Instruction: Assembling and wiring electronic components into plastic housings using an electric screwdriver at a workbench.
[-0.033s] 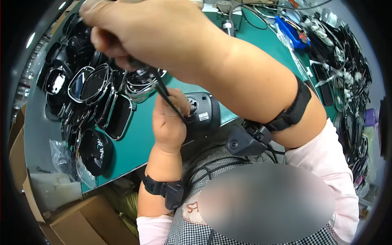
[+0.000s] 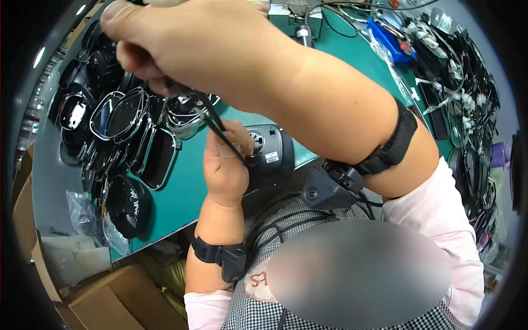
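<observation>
Our left hand point(image 2: 225, 165) wraps around a round black housing point(image 2: 269, 154) and holds it up over the near edge of the green tabletop point(image 2: 187, 192). Our right hand point(image 2: 187, 44) is up close to the camera, its fingers pressed tight around a thin black tool point(image 2: 220, 129). The tool slants down and its tip touches the housing beside our left thumb. A pile of black mirror frames point(image 2: 121, 126) lies by the table's left edge. Cables point(image 2: 462, 99) lie tangled along the right edge.
</observation>
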